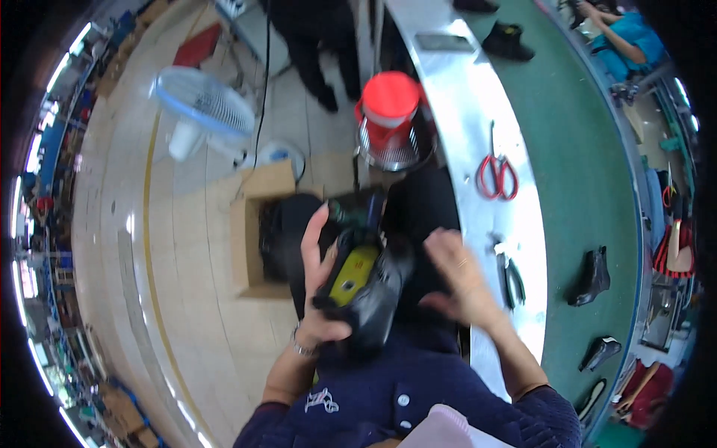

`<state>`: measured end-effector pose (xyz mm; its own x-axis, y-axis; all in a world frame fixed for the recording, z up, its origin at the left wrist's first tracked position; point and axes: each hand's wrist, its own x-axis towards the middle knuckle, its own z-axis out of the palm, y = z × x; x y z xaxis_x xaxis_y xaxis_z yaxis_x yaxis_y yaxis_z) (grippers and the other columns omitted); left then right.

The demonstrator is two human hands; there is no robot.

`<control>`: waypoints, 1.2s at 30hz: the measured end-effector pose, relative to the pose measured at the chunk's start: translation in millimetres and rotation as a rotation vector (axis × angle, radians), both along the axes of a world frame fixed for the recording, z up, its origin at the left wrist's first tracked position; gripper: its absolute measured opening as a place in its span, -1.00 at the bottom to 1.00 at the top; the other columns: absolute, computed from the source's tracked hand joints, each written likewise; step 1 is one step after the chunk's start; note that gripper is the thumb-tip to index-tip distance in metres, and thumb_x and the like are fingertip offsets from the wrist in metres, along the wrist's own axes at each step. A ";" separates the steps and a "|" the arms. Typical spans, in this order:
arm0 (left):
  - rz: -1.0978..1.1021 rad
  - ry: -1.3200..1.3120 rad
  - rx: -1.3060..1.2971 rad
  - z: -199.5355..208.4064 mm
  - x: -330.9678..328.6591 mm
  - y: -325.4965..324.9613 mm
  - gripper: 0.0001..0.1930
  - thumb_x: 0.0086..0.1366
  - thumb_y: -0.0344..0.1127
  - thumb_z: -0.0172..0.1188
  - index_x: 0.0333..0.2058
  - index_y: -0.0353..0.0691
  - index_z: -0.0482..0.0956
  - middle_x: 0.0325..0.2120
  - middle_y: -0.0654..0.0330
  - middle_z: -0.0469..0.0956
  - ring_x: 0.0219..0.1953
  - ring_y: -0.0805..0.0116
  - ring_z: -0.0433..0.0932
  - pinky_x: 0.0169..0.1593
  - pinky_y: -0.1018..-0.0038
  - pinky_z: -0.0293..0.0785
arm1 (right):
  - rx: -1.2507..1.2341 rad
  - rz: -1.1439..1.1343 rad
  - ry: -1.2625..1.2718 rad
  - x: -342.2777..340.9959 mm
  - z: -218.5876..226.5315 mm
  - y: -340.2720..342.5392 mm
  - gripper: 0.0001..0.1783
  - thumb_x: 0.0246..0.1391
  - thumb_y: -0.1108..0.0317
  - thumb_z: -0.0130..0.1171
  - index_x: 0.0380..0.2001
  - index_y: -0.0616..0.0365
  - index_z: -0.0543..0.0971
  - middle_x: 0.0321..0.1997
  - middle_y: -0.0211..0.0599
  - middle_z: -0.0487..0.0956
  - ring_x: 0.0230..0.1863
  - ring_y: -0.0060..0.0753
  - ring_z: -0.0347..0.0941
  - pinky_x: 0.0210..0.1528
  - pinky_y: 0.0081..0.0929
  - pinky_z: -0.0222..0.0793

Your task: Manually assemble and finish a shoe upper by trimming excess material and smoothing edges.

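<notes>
To my left sits an open box [240, 257]; my left hand [317, 273] grips the black-and-yellow shoe [377, 306] over my lap [424, 203]. My right hand [464, 282], open and empty, is near it; farther right, the worktop [482, 101] carries scissors [497, 179] and pliers [512, 284].

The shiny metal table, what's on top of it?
Red-handled scissors, pliers and a flat grey rectangle. The right forearm covers part of the metal table, so anything there is hidden.

The right hand [461, 278] and black boot [376, 308] are blurred; the top edge crops a standing person [310, 30].
</notes>
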<state>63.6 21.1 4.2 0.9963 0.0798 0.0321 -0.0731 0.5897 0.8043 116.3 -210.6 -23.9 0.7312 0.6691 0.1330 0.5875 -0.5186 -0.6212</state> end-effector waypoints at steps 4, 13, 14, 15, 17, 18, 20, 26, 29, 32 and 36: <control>-0.127 -0.014 -0.260 29.7 12.9 -2.2 0.24 -0.05 0.29 0.34 0.37 -0.02 -0.34 0.17 -0.18 0.24 0.22 0.02 0.29 0.27 0.12 0.23 | 0.274 0.113 0.187 -6.0 12.4 24.9 0.12 -0.43 0.28 0.52 0.29 0.14 0.21 0.10 -0.01 0.44 0.14 0.01 0.37 0.24 -0.19 0.23; -0.314 -0.821 0.209 61.6 -3.2 22.6 -0.54 0.23 0.06 0.15 -0.24 -0.30 0.54 -0.11 0.02 0.49 -0.11 0.02 0.48 0.00 0.18 0.36 | 0.768 -0.613 0.542 -7.2 5.1 -10.3 -0.12 -0.22 0.44 0.39 0.24 0.19 0.27 0.05 -0.30 0.43 -0.05 -0.47 0.45 0.00 -0.53 0.38; -0.653 -1.259 -0.068 85.0 13.1 14.7 -0.53 0.18 0.15 0.25 -0.26 -0.20 0.65 -0.16 0.00 0.54 -0.13 -0.14 0.53 -0.10 0.00 0.42 | 0.831 -0.762 0.533 -1.3 -6.9 -18.5 -0.24 -0.11 0.42 0.29 0.23 0.20 0.30 0.04 -0.30 0.43 -0.11 -0.50 0.45 -0.07 -0.55 0.39; -1.402 -0.763 0.442 149.7 24.1 18.4 -0.53 0.17 0.14 0.27 -0.27 -0.20 0.66 -0.17 -0.01 0.55 -0.14 -0.12 0.52 -0.13 0.02 0.42 | 0.870 -0.943 0.492 11.5 -22.6 -41.0 -0.32 -0.01 0.41 0.24 0.21 0.23 0.31 0.06 -0.26 0.44 -0.09 -0.50 0.43 -0.06 -0.58 0.38; -1.966 -0.039 0.971 189.0 5.2 34.0 -0.54 0.16 0.13 0.29 -0.28 -0.21 0.66 -0.19 -0.03 0.55 -0.16 -0.10 0.52 -0.16 0.05 0.42 | 0.680 -1.187 0.018 44.7 -52.9 -99.7 -0.39 0.11 0.31 0.23 0.20 0.28 0.32 0.09 -0.25 0.44 -0.08 -0.49 0.43 -0.09 -0.61 0.37; -1.911 -0.094 0.897 175.6 -12.3 43.9 -0.55 0.16 0.12 0.29 -0.27 -0.21 0.66 -0.19 -0.03 0.56 -0.16 -0.10 0.53 -0.16 0.06 0.42 | 0.643 -1.287 -0.037 55.5 -39.2 -111.8 -0.42 0.11 0.20 0.24 0.13 0.29 0.40 0.13 -0.09 0.44 0.13 -0.28 0.34 0.24 -0.42 0.14; -1.770 -0.228 0.751 152.4 -42.9 62.4 -0.56 0.16 0.08 0.30 -0.27 -0.22 0.66 -0.20 -0.03 0.56 -0.17 -0.09 0.53 -0.16 0.07 0.42 | 0.789 -1.338 -0.008 77.7 -65.5 -165.2 -0.35 0.12 0.23 0.25 0.21 0.27 0.31 0.17 -0.11 0.40 0.10 -0.30 0.34 0.17 -0.46 0.20; -1.249 -0.626 0.359 106.2 -97.4 71.3 -0.61 0.15 -0.02 0.34 -0.26 -0.25 0.66 -0.22 -0.04 0.58 -0.19 -0.06 0.55 -0.16 0.13 0.42 | 0.525 -1.092 -0.052 104.0 -107.2 -166.3 -0.47 0.16 0.49 0.09 0.21 0.27 0.31 0.03 -0.13 0.51 -0.01 -0.38 0.44 0.07 -0.48 0.33; -1.031 -0.863 0.147 86.5 -66.0 60.6 -0.63 0.15 -0.06 0.36 -0.25 -0.26 0.66 -0.23 -0.04 0.59 -0.20 -0.04 0.56 -0.16 0.16 0.42 | 0.411 -0.990 0.095 86.3 -80.7 -94.2 -0.56 0.16 0.51 0.09 0.13 0.30 0.40 0.04 -0.08 0.52 0.03 -0.35 0.45 0.08 -0.47 0.35; -0.755 -1.061 0.031 80.2 -27.8 19.7 -0.65 0.14 -0.11 0.38 -0.24 -0.28 0.66 -0.23 -0.05 0.60 -0.21 -0.02 0.56 -0.16 0.19 0.42 | 0.549 -0.720 0.108 79.9 -100.0 -2.6 -0.68 0.18 0.48 0.11 0.01 0.25 0.50 -0.08 -0.23 0.55 -0.19 -0.49 0.48 -0.20 -0.60 0.37; -0.661 -1.098 0.012 71.3 -38.1 19.0 -0.71 0.16 -0.19 0.37 -0.24 -0.29 0.66 -0.25 -0.08 0.61 -0.22 0.04 0.59 -0.17 0.26 0.44 | 0.668 -0.308 0.536 37.6 -103.0 92.0 -0.79 0.19 0.50 0.10 -0.10 0.26 0.55 -0.17 -0.25 0.58 -0.28 -0.54 0.52 -0.30 -0.63 0.43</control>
<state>25.5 40.1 75.6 0.2970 -0.4240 0.8556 -0.3959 0.7607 0.5144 153.9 -118.6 -126.8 0.9405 0.3395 0.0141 0.0289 -0.0384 -0.9988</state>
